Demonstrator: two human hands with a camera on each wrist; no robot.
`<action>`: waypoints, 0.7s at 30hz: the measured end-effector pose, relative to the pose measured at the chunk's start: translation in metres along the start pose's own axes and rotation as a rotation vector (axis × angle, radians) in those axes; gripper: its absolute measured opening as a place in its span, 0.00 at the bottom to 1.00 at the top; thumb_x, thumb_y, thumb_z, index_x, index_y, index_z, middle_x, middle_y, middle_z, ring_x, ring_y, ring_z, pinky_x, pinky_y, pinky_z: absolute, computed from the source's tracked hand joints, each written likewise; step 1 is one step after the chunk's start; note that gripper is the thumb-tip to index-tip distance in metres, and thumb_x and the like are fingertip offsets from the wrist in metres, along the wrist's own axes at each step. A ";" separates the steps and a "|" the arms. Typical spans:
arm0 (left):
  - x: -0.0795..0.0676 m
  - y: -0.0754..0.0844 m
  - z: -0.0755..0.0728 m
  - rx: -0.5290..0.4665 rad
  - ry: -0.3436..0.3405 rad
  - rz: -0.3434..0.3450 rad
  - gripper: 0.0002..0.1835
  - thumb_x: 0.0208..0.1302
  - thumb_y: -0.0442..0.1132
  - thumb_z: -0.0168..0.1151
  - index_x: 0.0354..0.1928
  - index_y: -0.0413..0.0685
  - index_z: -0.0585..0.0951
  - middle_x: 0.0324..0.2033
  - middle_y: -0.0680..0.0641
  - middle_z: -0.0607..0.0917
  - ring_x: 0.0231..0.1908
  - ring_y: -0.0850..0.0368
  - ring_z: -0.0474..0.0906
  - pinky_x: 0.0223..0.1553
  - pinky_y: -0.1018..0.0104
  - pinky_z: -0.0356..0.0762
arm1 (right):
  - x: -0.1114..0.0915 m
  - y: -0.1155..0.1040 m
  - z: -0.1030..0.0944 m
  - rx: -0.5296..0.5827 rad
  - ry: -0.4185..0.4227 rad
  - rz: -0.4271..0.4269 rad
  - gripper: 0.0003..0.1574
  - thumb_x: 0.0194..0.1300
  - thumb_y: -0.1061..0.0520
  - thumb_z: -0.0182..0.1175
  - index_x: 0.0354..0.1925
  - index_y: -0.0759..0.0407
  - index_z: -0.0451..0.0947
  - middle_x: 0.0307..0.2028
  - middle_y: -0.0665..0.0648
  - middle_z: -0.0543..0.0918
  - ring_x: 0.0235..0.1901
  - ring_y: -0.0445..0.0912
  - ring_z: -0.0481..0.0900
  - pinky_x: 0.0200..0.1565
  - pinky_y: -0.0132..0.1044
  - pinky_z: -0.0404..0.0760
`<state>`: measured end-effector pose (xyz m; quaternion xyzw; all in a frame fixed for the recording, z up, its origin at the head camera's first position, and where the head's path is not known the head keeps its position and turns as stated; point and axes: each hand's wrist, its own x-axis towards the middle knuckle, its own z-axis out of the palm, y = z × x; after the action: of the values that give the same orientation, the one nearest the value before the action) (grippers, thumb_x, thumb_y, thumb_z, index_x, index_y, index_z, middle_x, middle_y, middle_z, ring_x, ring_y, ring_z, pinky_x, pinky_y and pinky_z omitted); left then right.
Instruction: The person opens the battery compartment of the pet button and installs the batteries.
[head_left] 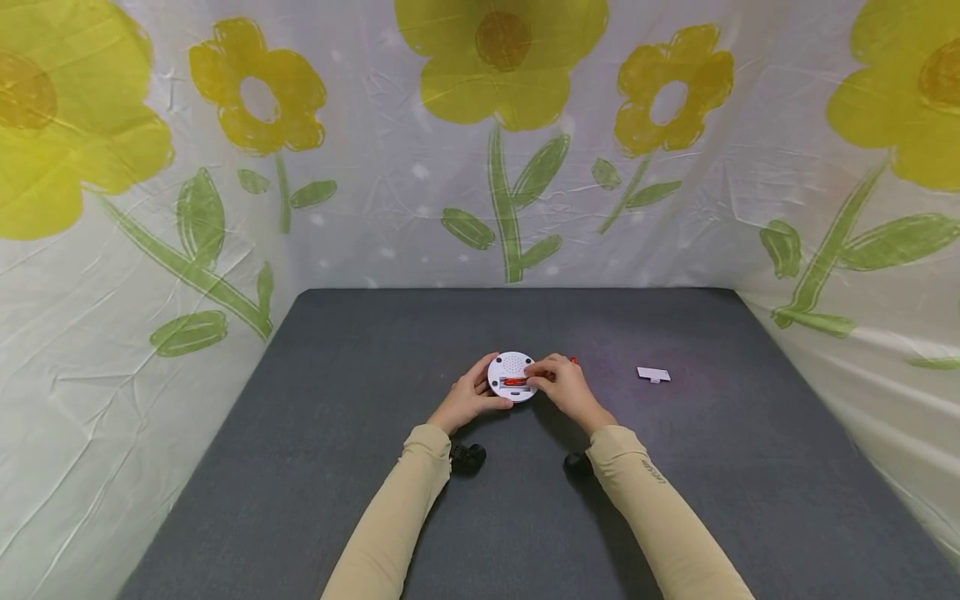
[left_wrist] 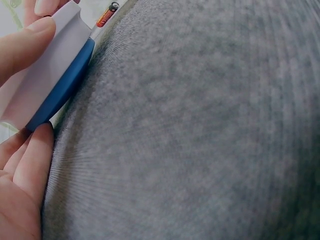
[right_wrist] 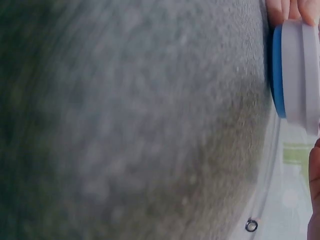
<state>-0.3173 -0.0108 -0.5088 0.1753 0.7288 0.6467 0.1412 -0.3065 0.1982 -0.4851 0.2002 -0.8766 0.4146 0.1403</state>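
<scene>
My left hand (head_left: 467, 400) holds a round white battery-powered device (head_left: 513, 363) by its rim, its back turned up. That back has a patch of small holes, dark feet and an open battery compartment. Beneath the white body, a blue part (left_wrist: 64, 87) shows in the left wrist view. A red battery (head_left: 514, 382) is at the compartment, and the thumb and fingertips of my right hand (head_left: 567, 388) pinch its right end. How far it sits in the slot is too small to tell. Another red battery (left_wrist: 106, 16) lies on the table, mostly hidden behind my right hand in the head view.
A small white battery cover (head_left: 654, 375) with a tab lies to the right on the dark grey table (head_left: 420, 333). Black wrist-worn devices (head_left: 468, 459) sit under both sleeves. A flower-printed curtain (head_left: 360, 200) hangs around the table's back and sides.
</scene>
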 end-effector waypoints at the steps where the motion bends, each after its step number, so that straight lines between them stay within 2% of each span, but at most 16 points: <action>1: 0.002 -0.004 0.000 0.003 0.005 0.000 0.51 0.48 0.32 0.73 0.71 0.48 0.53 0.67 0.44 0.58 0.63 0.53 0.59 0.58 0.59 0.64 | 0.000 0.001 -0.001 0.022 0.011 0.005 0.09 0.52 0.63 0.69 0.35 0.63 0.84 0.31 0.55 0.79 0.31 0.47 0.74 0.34 0.39 0.74; 3: 0.003 -0.006 0.001 0.011 0.015 0.003 0.51 0.47 0.32 0.73 0.71 0.48 0.54 0.67 0.45 0.60 0.63 0.55 0.61 0.57 0.61 0.65 | -0.001 0.007 -0.002 0.076 0.045 -0.009 0.10 0.53 0.59 0.69 0.36 0.62 0.84 0.30 0.54 0.79 0.30 0.46 0.74 0.32 0.37 0.75; 6: 0.002 -0.007 0.001 0.012 0.026 0.007 0.51 0.47 0.32 0.73 0.71 0.48 0.54 0.66 0.46 0.61 0.62 0.56 0.61 0.57 0.63 0.65 | -0.001 0.009 -0.004 0.116 0.059 0.031 0.13 0.54 0.57 0.69 0.37 0.63 0.82 0.30 0.54 0.79 0.29 0.45 0.75 0.32 0.36 0.75; 10: 0.001 -0.006 0.001 0.020 0.031 0.013 0.50 0.47 0.32 0.73 0.71 0.48 0.55 0.66 0.46 0.61 0.62 0.56 0.61 0.58 0.62 0.65 | 0.001 0.006 -0.005 0.092 0.008 0.142 0.16 0.54 0.61 0.68 0.41 0.67 0.80 0.32 0.58 0.80 0.32 0.49 0.77 0.36 0.42 0.76; 14: 0.001 -0.005 0.001 0.017 0.024 0.024 0.50 0.47 0.31 0.73 0.71 0.47 0.55 0.66 0.45 0.61 0.63 0.54 0.61 0.58 0.60 0.65 | 0.004 0.003 -0.005 0.043 -0.037 0.221 0.19 0.54 0.62 0.68 0.44 0.68 0.79 0.34 0.59 0.81 0.34 0.50 0.77 0.38 0.40 0.76; 21: -0.004 0.007 0.001 -0.036 -0.018 0.047 0.48 0.49 0.26 0.70 0.70 0.40 0.53 0.66 0.38 0.60 0.63 0.48 0.60 0.58 0.58 0.65 | 0.007 0.001 -0.005 0.033 -0.090 0.281 0.21 0.54 0.59 0.69 0.46 0.68 0.79 0.35 0.58 0.83 0.35 0.48 0.79 0.40 0.39 0.76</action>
<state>-0.3124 -0.0113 -0.5024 0.1954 0.7116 0.6611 0.1354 -0.3131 0.2007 -0.4797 0.0962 -0.8945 0.4350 0.0380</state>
